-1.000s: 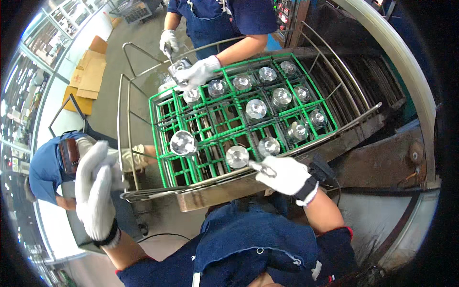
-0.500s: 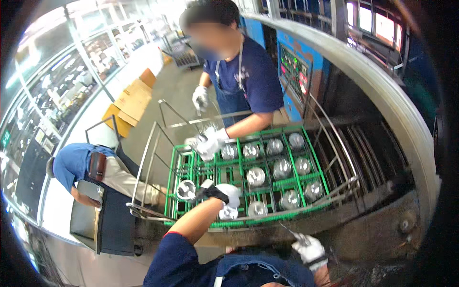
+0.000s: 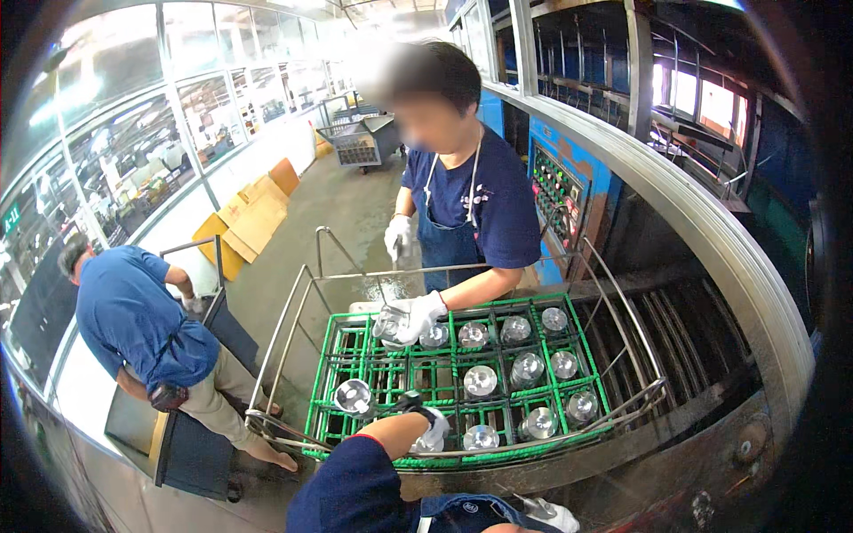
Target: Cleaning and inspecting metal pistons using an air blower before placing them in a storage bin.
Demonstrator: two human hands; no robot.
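Note:
My left hand (image 3: pixel 434 428), in a white glove with a black wristband, curls over a clear glass (image 3: pixel 426 445) at the near side of a green wire rack (image 3: pixel 524 455). Its fingers are partly hidden by the wrist. Low in the picture, my right hand (image 3: pixel 553 515), also gloved, is closed on a thin pointed metal tool (image 3: pixel 511 491). Several clear glasses sit in the rack's compartments, one of them a lone glass (image 3: pixel 353 396) at the left. Across the rack, a co-worker's gloved hand (image 3: pixel 424 317) grips another glass (image 3: pixel 388 325).
Metal rails (image 3: pixel 289 333) rise around the rack. Dark rollers (image 3: pixel 671 333) run to the right, beside a blue control cabinet (image 3: pixel 569 191). At the left, a person in blue (image 3: pixel 147 311) bends at a dark cart (image 3: pixel 200 435). Cardboard sheets (image 3: pixel 258 213) lean against the wall.
The view has tilted up, so the rack sits lower in it. My left hand stays at the near-side glass. The co-worker's glass has come down to the rack; the person at left has straightened somewhat.

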